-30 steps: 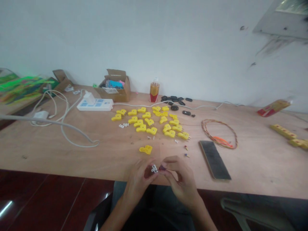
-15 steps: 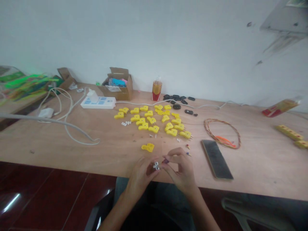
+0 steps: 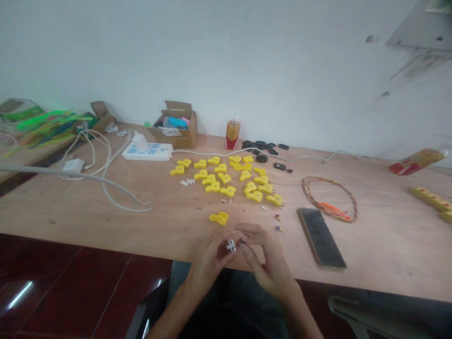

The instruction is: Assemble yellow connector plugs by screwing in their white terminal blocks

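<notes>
Near the table's front edge, my left hand [image 3: 210,256] pinches a small white plastic piece [image 3: 231,245] between thumb and fingers. My right hand [image 3: 266,261] is closed on a tiny dark reddish piece [image 3: 240,242], held right beside the white one; whether the two touch I cannot tell. Just beyond my hands lies an open yellow plug shell [image 3: 219,218]. To the right of it are a small red-headed piece [image 3: 278,217] and a blue-headed piece [image 3: 279,229]. Several yellow plugs [image 3: 212,186] are spread farther back, some with metal pins showing.
A phone [image 3: 322,238] and a coil of twisted wire [image 3: 330,197] lie to the right. At the back stand a cardboard box [image 3: 183,139], a bottle [image 3: 232,134] and black parts [image 3: 260,144]. A white power strip [image 3: 164,151] and loose cables [image 3: 116,183] occupy the left.
My right hand has tilted and lowered slightly, bringing the dark reddish piece closer to the white piece. The whole view has shifted a little; the things on the table stay put.
</notes>
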A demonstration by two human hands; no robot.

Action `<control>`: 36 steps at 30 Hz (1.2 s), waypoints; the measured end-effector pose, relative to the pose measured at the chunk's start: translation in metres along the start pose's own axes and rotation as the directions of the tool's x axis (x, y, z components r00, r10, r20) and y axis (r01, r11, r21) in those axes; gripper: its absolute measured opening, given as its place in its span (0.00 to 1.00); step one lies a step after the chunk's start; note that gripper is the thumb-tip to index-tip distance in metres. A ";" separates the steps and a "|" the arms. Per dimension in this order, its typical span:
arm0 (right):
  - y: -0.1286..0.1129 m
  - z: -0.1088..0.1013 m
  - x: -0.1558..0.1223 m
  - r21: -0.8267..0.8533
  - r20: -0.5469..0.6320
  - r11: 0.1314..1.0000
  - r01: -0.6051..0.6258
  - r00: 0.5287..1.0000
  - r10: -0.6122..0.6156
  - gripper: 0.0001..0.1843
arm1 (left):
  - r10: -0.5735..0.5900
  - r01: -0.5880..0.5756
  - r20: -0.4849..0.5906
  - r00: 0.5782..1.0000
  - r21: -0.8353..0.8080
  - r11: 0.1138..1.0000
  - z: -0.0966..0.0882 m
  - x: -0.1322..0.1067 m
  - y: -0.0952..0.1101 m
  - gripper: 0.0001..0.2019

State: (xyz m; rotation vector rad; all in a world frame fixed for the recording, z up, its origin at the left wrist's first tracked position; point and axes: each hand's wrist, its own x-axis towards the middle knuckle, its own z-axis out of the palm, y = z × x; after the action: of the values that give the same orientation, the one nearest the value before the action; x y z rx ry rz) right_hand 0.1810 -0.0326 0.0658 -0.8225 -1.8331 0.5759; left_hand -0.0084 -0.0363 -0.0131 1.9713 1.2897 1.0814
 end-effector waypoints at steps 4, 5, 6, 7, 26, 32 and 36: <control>-0.001 -0.002 0.002 0.031 0.041 0.999 -0.005 0.999 0.004 0.13 | -0.006 0.006 -0.007 1.000 0.001 1.000 0.002 0.000 -0.002 0.17; 0.000 -0.002 0.002 0.023 -0.012 1.000 0.019 1.000 -0.018 0.12 | -0.008 0.008 -0.005 1.000 0.000 1.000 0.003 0.000 -0.002 0.17; 0.001 -0.002 0.002 0.006 -0.064 0.999 0.040 0.997 -0.040 0.12 | -0.011 0.011 -0.001 1.000 -0.001 1.000 0.003 0.000 -0.003 0.17; 0.002 -0.002 0.002 -0.014 -0.096 0.998 0.057 0.994 -0.058 0.12 | -0.014 0.014 0.002 1.000 -0.002 1.000 0.002 0.000 -0.003 0.17; 0.007 0.001 -0.007 0.049 -0.056 0.999 0.015 0.998 -0.012 0.13 | -0.037 0.038 0.011 0.999 -0.025 0.999 0.001 0.000 0.000 0.17; 0.004 -0.002 -0.004 0.011 0.018 1.000 0.009 1.000 -0.010 0.13 | -0.038 0.039 0.017 0.999 -0.017 0.999 -0.001 0.001 0.003 0.17; 0.003 -0.001 -0.001 0.049 -0.013 0.999 0.009 1.000 -0.008 0.13 | -0.050 0.050 0.015 0.999 -0.007 0.999 0.001 0.000 0.002 0.15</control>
State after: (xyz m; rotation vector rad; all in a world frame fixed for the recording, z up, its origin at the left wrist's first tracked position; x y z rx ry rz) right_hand 0.1827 -0.0311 0.0631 -0.7834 -1.8032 0.6067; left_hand -0.0069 -0.0366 -0.0121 1.9274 1.3181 1.0441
